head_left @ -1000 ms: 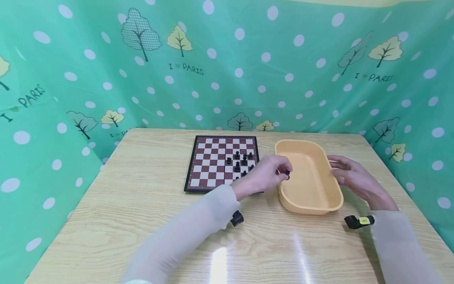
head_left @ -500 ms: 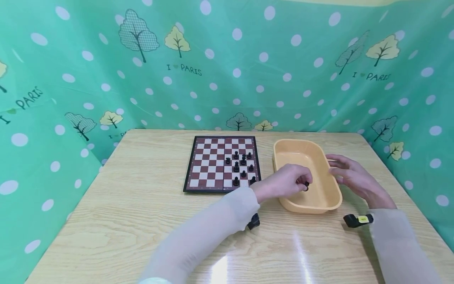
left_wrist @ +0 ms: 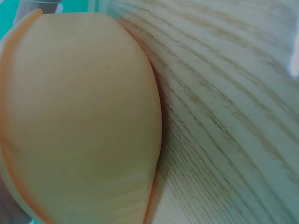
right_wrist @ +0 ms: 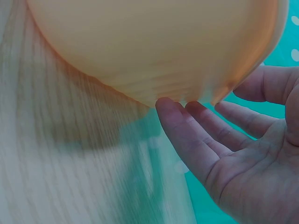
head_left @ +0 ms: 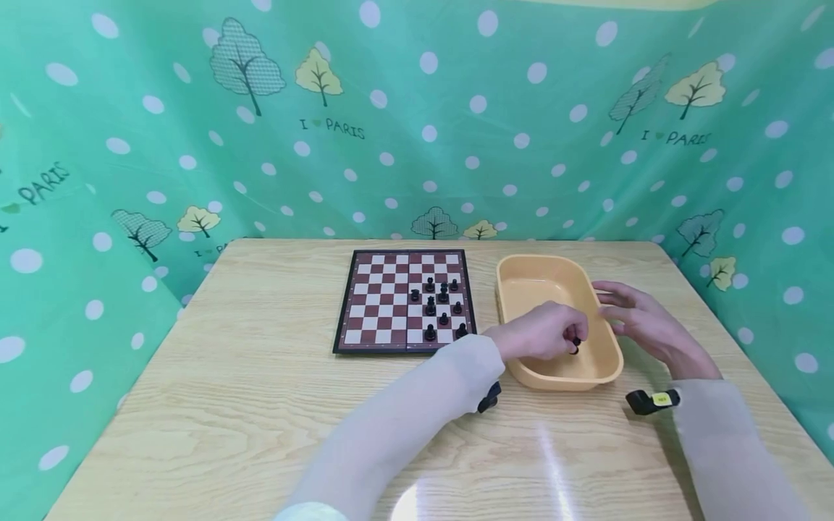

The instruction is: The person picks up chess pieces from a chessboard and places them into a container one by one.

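Observation:
My left hand [head_left: 546,329] reaches over the near-left rim of a peach plastic tray [head_left: 602,370] and pinches a small black chess piece [head_left: 576,346] low inside it. In the left wrist view the tray's outer wall [left_wrist: 84,116] fills the left half and hides most of that hand. At the tray's right side is my right hand [head_left: 641,318], its fingers extended. The right wrist view shows the right hand's fingertips [right_wrist: 164,105] right at the tray wall, with the thumb near the rim. Several black chess pieces [head_left: 430,307] stand on the right half of a chessboard [head_left: 378,304].
The chessboard lies left of the tray, a narrow strip of wooden table [head_left: 260,376] between them. A green dotted curtain [head_left: 417,130] hangs behind and along the sides. Black wrist cameras [head_left: 641,402] sit at both cuffs.
My left hand has moved right with the chess piece, from the tray's left rim to deep over its inside, uncovering more of the board. The right hand stays beside the tray.

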Action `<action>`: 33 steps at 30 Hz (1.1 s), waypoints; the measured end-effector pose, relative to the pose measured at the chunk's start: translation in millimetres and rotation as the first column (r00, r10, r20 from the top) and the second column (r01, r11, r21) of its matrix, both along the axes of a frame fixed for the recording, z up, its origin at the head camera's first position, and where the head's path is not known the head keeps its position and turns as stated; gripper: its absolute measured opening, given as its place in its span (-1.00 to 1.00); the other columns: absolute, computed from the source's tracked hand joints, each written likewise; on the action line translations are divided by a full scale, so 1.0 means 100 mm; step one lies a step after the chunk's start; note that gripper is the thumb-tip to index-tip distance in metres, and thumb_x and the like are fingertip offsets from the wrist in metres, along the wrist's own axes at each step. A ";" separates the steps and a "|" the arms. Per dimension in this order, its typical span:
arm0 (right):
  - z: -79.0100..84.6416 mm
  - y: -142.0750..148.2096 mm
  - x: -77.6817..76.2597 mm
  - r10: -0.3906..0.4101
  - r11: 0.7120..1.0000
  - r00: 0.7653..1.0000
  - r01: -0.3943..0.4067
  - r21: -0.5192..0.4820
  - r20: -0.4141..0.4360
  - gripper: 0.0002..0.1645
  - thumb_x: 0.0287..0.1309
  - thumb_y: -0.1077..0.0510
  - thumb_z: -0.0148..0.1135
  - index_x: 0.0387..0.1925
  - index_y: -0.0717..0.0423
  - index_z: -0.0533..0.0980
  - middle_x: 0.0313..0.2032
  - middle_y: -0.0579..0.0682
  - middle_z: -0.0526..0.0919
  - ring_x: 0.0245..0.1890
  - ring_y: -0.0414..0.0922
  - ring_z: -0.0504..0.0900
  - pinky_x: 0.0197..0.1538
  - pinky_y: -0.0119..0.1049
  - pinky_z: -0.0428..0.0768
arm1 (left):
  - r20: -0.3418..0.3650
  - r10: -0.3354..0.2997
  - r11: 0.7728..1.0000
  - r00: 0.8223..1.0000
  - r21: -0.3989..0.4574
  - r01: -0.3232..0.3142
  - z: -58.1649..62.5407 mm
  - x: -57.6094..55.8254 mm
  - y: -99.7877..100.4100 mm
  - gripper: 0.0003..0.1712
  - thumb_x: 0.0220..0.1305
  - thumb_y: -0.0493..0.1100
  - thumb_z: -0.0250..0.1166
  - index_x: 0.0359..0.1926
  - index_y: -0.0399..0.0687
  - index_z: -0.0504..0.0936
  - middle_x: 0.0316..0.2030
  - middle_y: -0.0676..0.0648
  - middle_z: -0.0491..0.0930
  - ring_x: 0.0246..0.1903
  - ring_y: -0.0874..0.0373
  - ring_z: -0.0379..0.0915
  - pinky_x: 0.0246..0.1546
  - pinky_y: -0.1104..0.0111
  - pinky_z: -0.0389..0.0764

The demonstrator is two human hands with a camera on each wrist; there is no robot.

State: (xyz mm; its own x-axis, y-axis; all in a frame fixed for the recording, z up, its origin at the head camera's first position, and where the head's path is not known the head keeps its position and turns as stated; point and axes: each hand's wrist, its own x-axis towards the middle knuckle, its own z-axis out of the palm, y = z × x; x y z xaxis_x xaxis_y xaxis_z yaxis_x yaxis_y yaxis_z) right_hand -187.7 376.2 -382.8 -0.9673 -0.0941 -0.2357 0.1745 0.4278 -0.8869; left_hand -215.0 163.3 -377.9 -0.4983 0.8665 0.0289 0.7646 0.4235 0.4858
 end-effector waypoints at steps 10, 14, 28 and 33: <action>0.02 -0.03 -0.02 0.002 1.000 1.000 -0.002 0.004 0.006 -0.21 0.36 0.10 0.04 0.47 0.12 -0.06 0.36 0.28 0.12 0.19 0.03 0.35 0.01 -0.31 0.55 | -0.020 -0.003 0.997 1.000 -0.083 0.001 -0.03 -0.04 0.07 -0.82 0.07 -0.24 0.43 -0.36 0.08 0.59 -0.43 0.21 0.52 -0.36 0.44 0.40 -0.33 0.67 0.36; 0.02 -0.03 -0.02 0.004 1.000 1.000 -0.004 0.004 0.009 -0.21 0.36 0.09 0.05 0.47 0.11 -0.06 0.36 0.28 0.13 0.21 0.07 0.32 0.03 -0.26 0.56 | -0.033 -0.004 0.993 0.999 -0.121 0.000 -0.05 -0.03 0.09 -0.81 0.05 -0.22 0.45 -0.34 0.08 0.60 -0.41 0.21 0.52 -0.35 0.42 0.40 -0.33 0.66 0.36; 0.00 0.01 0.00 0.015 1.000 1.000 -0.015 -0.010 0.003 -0.21 0.37 0.09 0.04 0.47 0.13 -0.08 0.36 0.29 0.11 0.07 -0.22 0.42 -0.02 -0.39 0.54 | -0.052 0.007 0.977 0.999 -0.211 -0.017 -0.09 0.00 0.15 -0.81 0.04 -0.18 0.45 -0.35 0.10 0.58 -0.45 0.20 0.50 -0.37 0.37 0.40 -0.37 0.60 0.38; 0.00 0.00 0.00 0.017 1.000 1.000 -0.017 -0.003 0.004 -0.21 0.37 0.10 0.03 0.47 0.13 -0.09 0.37 0.30 0.10 0.17 -0.04 0.36 -0.01 -0.38 0.55 | -0.067 0.010 0.976 0.998 -0.216 -0.024 -0.10 0.01 0.15 -0.81 0.03 -0.21 0.45 -0.38 0.10 0.59 -0.45 0.20 0.50 -0.37 0.36 0.41 -0.39 0.60 0.39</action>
